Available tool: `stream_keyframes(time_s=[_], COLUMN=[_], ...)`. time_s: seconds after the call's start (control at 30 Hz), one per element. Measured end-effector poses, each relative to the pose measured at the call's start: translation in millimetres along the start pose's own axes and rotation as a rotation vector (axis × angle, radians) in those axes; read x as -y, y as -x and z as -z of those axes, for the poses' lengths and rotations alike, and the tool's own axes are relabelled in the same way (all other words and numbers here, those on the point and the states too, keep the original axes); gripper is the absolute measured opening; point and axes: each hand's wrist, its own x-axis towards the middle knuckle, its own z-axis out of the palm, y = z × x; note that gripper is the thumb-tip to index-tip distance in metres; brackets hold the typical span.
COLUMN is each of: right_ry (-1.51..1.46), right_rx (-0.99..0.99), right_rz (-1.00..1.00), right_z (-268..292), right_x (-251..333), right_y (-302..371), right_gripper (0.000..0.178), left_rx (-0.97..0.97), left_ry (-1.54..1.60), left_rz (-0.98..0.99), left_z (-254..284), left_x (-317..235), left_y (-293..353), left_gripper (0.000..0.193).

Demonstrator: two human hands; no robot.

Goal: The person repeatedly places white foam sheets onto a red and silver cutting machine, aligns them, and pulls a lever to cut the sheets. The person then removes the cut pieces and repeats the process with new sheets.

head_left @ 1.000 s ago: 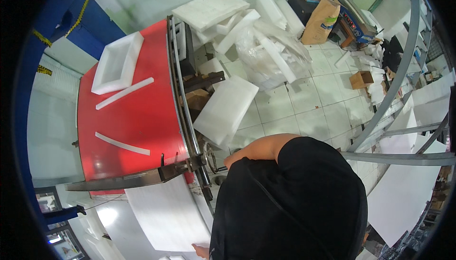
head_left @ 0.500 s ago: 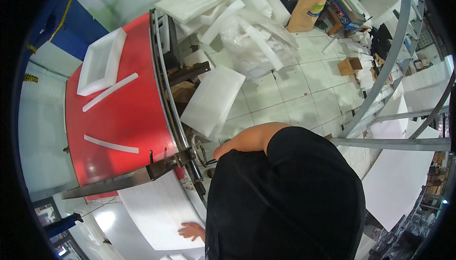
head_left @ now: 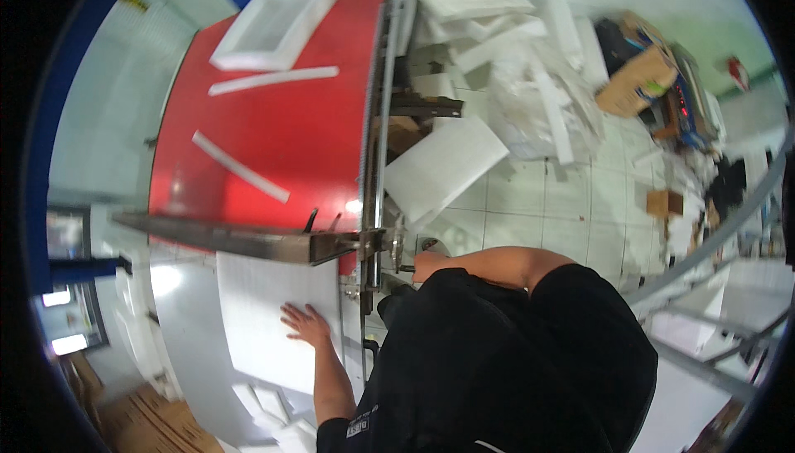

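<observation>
My left hand lies flat, fingers spread, on a thick white foam sheet. The sheet's far edge meets a long metal crossbar, which spans the red-topped table. My right hand is closed round the handle of a small handwheel at the table's side. Its fingers are partly hidden and blurred. Beyond the crossbar, two thin white foam strips, one straight and one slanted, rest on the red surface. A hollow rectangular foam frame stands behind them.
A metal rail runs along the table's right side. White foam blocks and a clear plastic bag of offcuts lie on the tiled floor. A brown paper bag stands far right. Small foam pieces lie near the sheet.
The view has turned and shifted, so the table appears farther right. My left hand has moved farther in over the foam sheet. My right hand stays at the handwheel, which now appears more edge-on.
</observation>
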Motion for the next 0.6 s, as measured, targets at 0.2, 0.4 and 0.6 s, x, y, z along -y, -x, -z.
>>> stream_keyframes(time_s=[0.2, 0.4, 0.6], right_ry=[0.151, 0.231, 0.241], right_rx=[-0.091, -0.132, -0.186], right_rz=[-0.064, -0.135, -0.078], right_z=[-9, -6, 0], right_x=[-2, 7, 4], right_y=[-8, 13, 16], right_gripper=[0.045, 0.045, 0.043], left_rx=[0.031, 0.036, -0.037], left_ry=[0.081, 0.108, 0.072], left_rz=[0.013, 0.006, -0.003], left_z=[12, 34, 23], left_x=[-6, -24, -24], left_y=[3, -3, 9], left_gripper=[0.074, 0.071, 0.069])
